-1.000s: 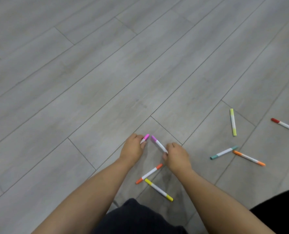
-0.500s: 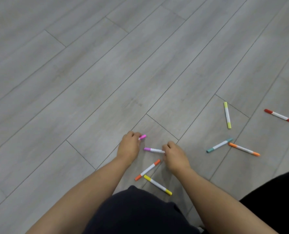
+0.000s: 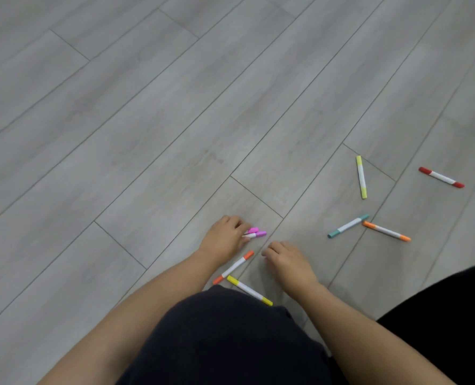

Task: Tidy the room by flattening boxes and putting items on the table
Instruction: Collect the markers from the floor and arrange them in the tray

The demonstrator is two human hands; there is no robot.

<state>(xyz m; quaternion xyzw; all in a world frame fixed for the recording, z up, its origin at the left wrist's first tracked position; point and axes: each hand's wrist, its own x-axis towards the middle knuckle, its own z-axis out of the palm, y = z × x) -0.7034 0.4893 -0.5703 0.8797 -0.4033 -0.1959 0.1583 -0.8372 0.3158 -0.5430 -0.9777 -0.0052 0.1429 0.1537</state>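
Note:
My left hand (image 3: 224, 238) is closed on two pink-capped markers (image 3: 255, 232), whose tips stick out to the right of its fingers. My right hand (image 3: 287, 261) hovers just right of them, fingers curled, holding nothing. Between my hands an orange-capped marker (image 3: 234, 267) lies on the grey plank floor (image 3: 175, 120). A yellow-capped marker (image 3: 249, 289) lies close to my knee. Further right lie a teal marker (image 3: 348, 225), another orange marker (image 3: 386, 231), a lime marker (image 3: 361, 177) and a red marker (image 3: 441, 177).
My dark-clothed knees fill the bottom centre (image 3: 230, 340) and bottom right (image 3: 439, 315). No box or table is in view.
My right hand passed the second pink marker over to my left hand and let go of it. My left hand now holds both pink markers. The view has shifted slightly.

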